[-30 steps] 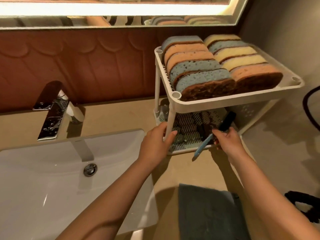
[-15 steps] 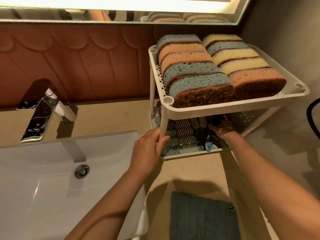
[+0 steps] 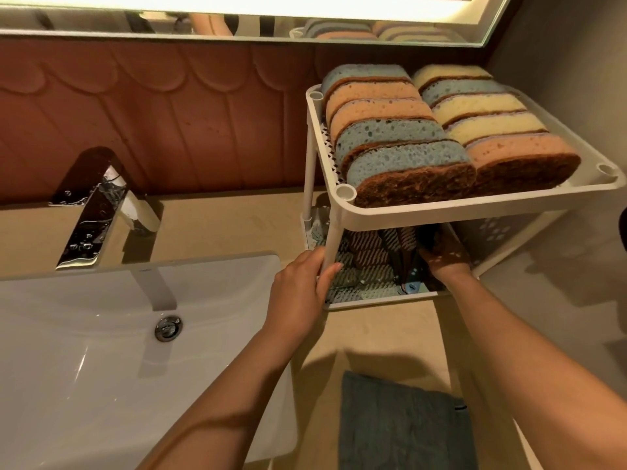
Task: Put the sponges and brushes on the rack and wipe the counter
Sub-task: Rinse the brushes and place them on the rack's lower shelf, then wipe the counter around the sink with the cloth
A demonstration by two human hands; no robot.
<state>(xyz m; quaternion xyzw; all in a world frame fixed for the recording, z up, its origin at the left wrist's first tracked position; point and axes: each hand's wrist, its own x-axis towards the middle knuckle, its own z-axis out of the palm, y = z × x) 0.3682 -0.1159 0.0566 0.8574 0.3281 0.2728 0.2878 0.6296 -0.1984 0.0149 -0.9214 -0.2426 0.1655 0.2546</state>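
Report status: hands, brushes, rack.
Left hand grips the rack's front post. Right hand in lower shelf at the brushes, grip hidden. Sponges fill top shelf. Grey cloth lies on counter.

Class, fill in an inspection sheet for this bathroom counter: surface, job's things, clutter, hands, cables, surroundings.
Surface: beige counter, partly shadowed.
Job's things: sponges stand on edge in two rows on the top tier of the rack; brushes lie on its lower tier; grey cloth lies near the counter's front edge.
Clutter: nothing seen.
Hands: left hand grips the rack's front post; right hand reaches into the lower tier, fingers hidden.
Cables: dark shape at the right edge, too cut off to tell.
Surroundings: sink and faucet to the left; tiled wall and lit mirror behind.
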